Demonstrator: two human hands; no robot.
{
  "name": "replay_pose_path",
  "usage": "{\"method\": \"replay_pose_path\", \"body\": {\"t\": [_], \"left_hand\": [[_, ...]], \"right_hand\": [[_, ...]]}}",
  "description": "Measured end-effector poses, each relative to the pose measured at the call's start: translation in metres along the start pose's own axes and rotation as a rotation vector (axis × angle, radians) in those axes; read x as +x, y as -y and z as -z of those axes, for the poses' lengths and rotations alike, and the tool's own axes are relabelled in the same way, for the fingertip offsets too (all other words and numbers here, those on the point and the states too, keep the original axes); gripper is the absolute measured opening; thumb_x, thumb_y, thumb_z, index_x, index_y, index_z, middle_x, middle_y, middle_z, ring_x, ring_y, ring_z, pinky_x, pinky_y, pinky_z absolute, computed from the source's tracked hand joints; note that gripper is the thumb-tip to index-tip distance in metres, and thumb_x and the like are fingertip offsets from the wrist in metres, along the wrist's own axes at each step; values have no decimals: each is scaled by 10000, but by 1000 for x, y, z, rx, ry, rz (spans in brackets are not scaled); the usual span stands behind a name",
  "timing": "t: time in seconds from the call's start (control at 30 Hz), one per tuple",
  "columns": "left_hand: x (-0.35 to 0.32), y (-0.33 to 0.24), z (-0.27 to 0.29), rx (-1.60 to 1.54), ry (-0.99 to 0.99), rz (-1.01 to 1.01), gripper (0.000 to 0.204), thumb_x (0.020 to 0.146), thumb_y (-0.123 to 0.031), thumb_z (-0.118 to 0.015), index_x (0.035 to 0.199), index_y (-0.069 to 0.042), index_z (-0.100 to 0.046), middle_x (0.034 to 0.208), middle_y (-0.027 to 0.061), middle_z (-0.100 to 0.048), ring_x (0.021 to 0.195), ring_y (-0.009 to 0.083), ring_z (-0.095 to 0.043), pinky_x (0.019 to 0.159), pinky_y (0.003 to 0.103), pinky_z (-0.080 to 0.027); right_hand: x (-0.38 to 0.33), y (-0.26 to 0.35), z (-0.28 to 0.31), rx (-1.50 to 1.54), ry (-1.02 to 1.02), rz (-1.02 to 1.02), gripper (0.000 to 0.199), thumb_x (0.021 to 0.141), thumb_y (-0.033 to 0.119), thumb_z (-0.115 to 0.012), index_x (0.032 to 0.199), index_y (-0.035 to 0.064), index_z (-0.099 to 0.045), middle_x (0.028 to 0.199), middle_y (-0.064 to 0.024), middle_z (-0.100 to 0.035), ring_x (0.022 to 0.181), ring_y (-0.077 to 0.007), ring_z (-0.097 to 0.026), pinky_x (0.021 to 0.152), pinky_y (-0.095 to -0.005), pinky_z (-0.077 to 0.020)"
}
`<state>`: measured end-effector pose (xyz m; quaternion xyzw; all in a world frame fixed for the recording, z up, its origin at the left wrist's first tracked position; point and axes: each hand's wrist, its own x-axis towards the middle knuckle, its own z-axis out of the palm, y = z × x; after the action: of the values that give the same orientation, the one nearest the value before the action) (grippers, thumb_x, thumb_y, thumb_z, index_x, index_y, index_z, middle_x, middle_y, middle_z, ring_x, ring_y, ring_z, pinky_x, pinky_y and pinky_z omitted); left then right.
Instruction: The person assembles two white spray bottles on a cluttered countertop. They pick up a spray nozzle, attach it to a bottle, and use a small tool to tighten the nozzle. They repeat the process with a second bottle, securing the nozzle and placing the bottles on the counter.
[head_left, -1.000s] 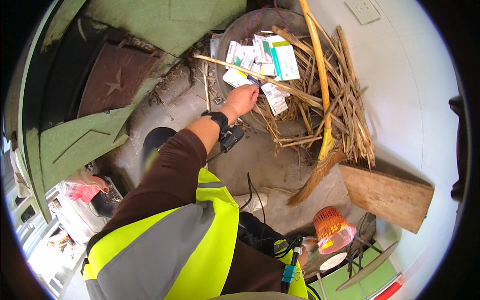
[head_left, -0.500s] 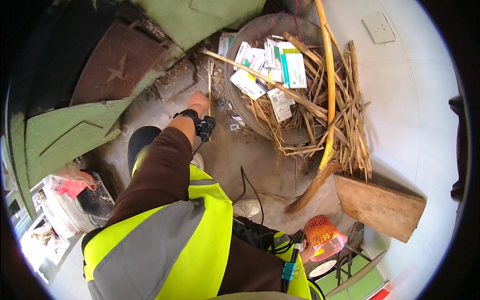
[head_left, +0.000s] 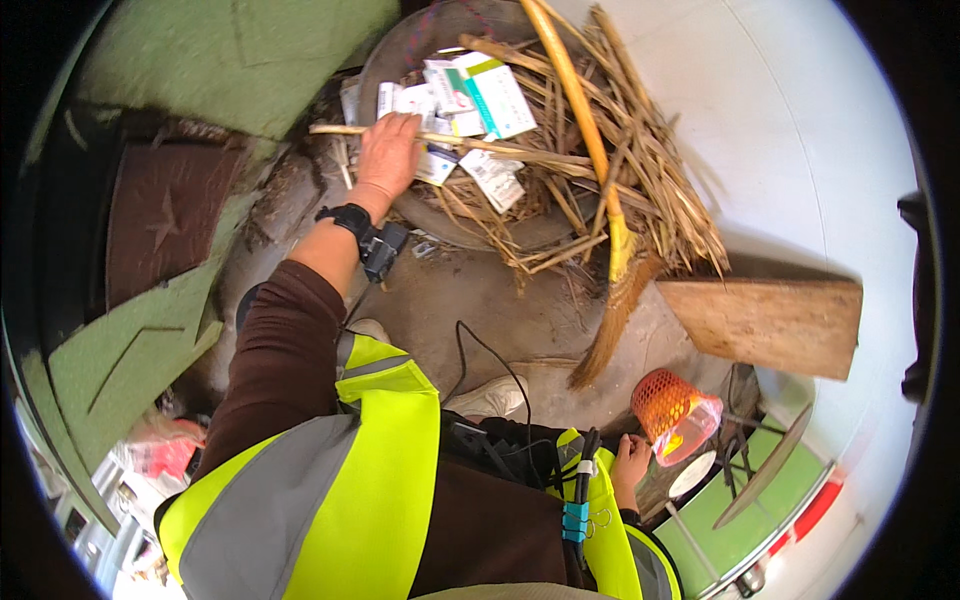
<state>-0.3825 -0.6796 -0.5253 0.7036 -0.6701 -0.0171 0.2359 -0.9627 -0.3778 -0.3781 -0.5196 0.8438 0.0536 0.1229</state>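
Observation:
My left hand (head_left: 388,155) reaches over the near left rim of a wide grey basin (head_left: 440,220). Its fingers curl closely over a long dry stalk (head_left: 480,143) lying across the basin; the fingertips are partly hidden. Just beyond the fingers lie several flattened medicine boxes (head_left: 500,100), white with green and teal. Below the stalk rests a small white printed box (head_left: 493,178). Low at the right, my right hand (head_left: 630,462) hangs beside an orange mesh basket (head_left: 660,398) with a pink plastic lining. Its fingers bend loosely, and I see nothing in them.
A yellow-handled broom (head_left: 590,120) leans over the basin, in front of dry stalks (head_left: 665,190). A wooden board (head_left: 770,320) stands against the white wall (head_left: 800,130). On the left is a green stove-like structure (head_left: 140,310) with a brown starred panel. A black cable (head_left: 490,345) hangs before me.
My left hand has moved from the floor beside the basin up over its rim onto the stalk. My view has shifted and turned. The right hand now shows more clearly beside the basket.

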Motion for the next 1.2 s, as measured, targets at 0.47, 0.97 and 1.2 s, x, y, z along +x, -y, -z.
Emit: {"method": "replay_pose_path", "body": {"t": [0.47,0.97,1.2], "left_hand": [[14,-4,16,1,558,-34,295,920,-284,-506,1175,-167,-599,924,157,-644,878,352,-613,749,463,-484],[49,-36,19,244,710,150,251,908,-232,-461,1027,-71,-613,945,177,-661,909,353,-626,777,462,-499],[39,-39,-3,250,783,97,242,889,-182,-472,1073,-82,-593,962,179,-657,913,368,-619,789,469,-488]], "right_hand": [[1,13,6,-3,-6,-78,271,797,333,-637,902,83,-644,943,-120,-593,914,-308,-569,791,-421,-455],[0,12,6,4,20,-114,276,773,330,-654,915,93,-650,971,-100,-595,920,-296,-575,794,-410,-453],[-1,13,8,27,12,-113,251,764,315,-666,880,92,-663,957,-102,-609,904,-295,-588,796,-409,-462]]}}
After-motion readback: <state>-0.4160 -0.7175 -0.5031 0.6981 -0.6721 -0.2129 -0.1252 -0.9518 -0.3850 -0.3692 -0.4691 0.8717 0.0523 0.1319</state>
